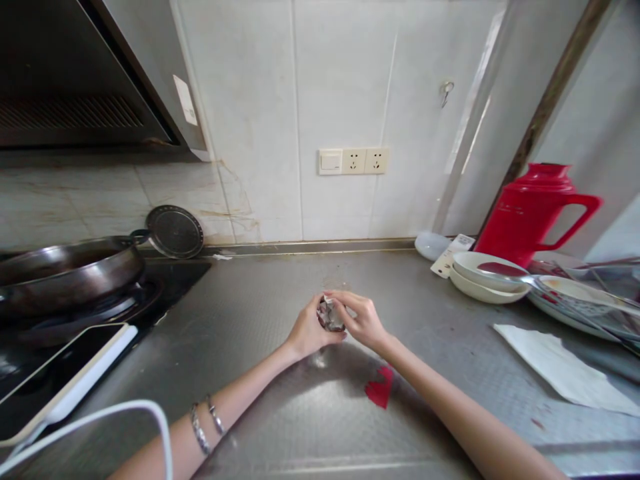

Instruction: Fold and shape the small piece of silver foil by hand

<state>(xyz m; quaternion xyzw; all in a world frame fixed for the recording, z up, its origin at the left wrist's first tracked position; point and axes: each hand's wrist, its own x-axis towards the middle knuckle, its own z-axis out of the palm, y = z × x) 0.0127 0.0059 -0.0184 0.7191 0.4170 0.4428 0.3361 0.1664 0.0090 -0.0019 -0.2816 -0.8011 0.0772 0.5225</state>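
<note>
- A small round object [331,317] with a crumpled, grey-white, paper- or foil-like surface and a darker rim sits between the two hands, over the middle of the counter; whether it touches the metal below cannot be told.
- The left hand [309,331] is wrapped around its left and near sides, grasping it, thumb along the near edge.
- The right hand [365,321] has thumb and fingers closed on its far right part; what exactly lies between the fingertips is too small to tell.
- Two silvery bracelets [200,428] circle the left forearm.
- A torn red scrap [381,389] lies flat on the stainless-steel countertop [260,293], on the near side of the hands, beside the right forearm.
- To the right lies a white paper napkin [565,367]; beyond it stand stacked white bowls [487,288], with a metal ladle [507,270] resting across the upper one.
- Farther back are a red thermos jug [525,213], a printed white card [453,255] and a small pale dish [431,245].
- To the left, a steel pan [95,277] sits on the black cooktop [183,277]; nearer lies a phone [60,380] in a pale case, a white cable [163,427] beside it.
- A dark round disc [175,231] leans on the far tiled wall [345,80], left of a switch-and-socket panel [353,161].
</note>
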